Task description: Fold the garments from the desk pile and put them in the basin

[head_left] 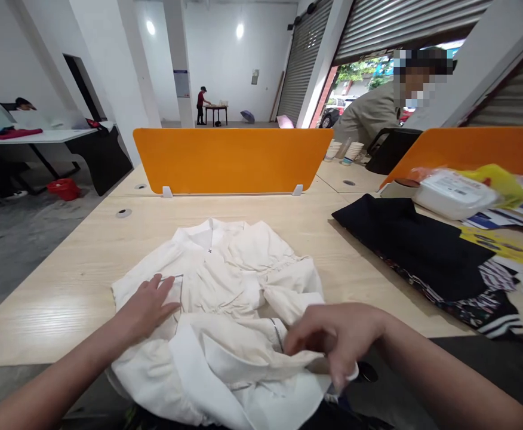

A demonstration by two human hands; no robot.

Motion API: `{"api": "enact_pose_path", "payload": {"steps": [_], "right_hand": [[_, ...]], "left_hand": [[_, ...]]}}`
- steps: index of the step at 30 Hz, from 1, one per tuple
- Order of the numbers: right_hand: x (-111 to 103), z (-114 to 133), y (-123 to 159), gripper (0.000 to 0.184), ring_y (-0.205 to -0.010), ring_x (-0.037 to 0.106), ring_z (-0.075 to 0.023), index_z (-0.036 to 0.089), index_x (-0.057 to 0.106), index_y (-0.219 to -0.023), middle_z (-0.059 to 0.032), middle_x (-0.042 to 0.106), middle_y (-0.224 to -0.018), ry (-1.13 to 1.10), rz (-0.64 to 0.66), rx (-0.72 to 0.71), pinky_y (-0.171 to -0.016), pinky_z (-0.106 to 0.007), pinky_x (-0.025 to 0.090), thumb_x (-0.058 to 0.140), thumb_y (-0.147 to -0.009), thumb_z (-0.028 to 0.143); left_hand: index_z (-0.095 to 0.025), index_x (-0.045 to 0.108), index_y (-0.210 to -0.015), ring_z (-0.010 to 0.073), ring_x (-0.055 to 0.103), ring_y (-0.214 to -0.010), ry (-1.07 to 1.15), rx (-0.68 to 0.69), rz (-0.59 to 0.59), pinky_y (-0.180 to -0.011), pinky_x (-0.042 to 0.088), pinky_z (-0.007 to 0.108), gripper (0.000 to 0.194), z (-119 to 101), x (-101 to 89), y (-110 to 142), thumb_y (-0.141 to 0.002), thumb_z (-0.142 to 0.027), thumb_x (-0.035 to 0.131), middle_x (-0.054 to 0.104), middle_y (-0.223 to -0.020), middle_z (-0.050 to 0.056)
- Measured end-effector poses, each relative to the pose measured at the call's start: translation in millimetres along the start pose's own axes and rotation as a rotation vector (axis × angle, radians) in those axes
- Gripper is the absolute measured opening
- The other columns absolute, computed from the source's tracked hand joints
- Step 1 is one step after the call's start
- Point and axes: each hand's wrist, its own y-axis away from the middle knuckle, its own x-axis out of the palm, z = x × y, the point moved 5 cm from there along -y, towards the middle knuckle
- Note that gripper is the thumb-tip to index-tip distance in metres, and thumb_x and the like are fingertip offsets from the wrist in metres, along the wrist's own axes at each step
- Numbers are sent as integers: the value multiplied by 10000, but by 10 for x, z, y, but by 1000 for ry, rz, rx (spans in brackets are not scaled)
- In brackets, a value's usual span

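Note:
A white zip jacket (225,269) lies spread and rumpled on the table in front of me, its collar toward the far side. Its lower part is bunched and hangs over the near table edge. My left hand (154,304) rests on the jacket's left side, fingers stretched out beside a short dark zip line. Over at the lower right, my right hand (333,340) has its fingers curled at the edge of the jacket, with cloth between thumb and fingers. Part of a metal zip shows just left of those fingers.
Dark folded clothing (422,251) lies to the right, beside a white plastic box (456,194) and a yellow bag (497,182). An orange divider (234,161) stands behind the jacket. Paper cups (353,152) stand beyond it, near a person (369,113) leaning over.

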Motion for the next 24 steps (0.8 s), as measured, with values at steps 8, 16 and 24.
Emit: {"api": "enact_pose_path", "payload": {"steps": [8,16,24], "right_hand": [[-531,-447,-587,726,-1407,240,-431,233,418,-1453,-161,310,-1549,884,-643,374,-1109,-636,196,695,-806,411],[-1061,-558,-1091,468,-1309,385,-408,189,458,-1396,-167,424,-1475,1069,-1018,618,-989,-596,369,441,-957,351],[-1794,-530,-825,134,-889,652,-241,185,595,-700,-81,696,-790,160,-1406,348,-791,-335,490,528,-813,214]], "left_hand": [[-296,341,-1488,442,202,-1425,-262,-15,-38,-1018,294,658,568,124,512,-481,-932,-393,407,235,-1588,139],[-250,427,-1442,377,260,-1421,-259,17,-123,-1094,208,634,496,129,-147,-1678,-953,-314,373,323,-1553,135],[-182,342,-1472,311,391,-1365,-43,283,-209,-1072,381,457,687,-506,-77,-1053,-908,-563,433,392,-1510,149]]}}
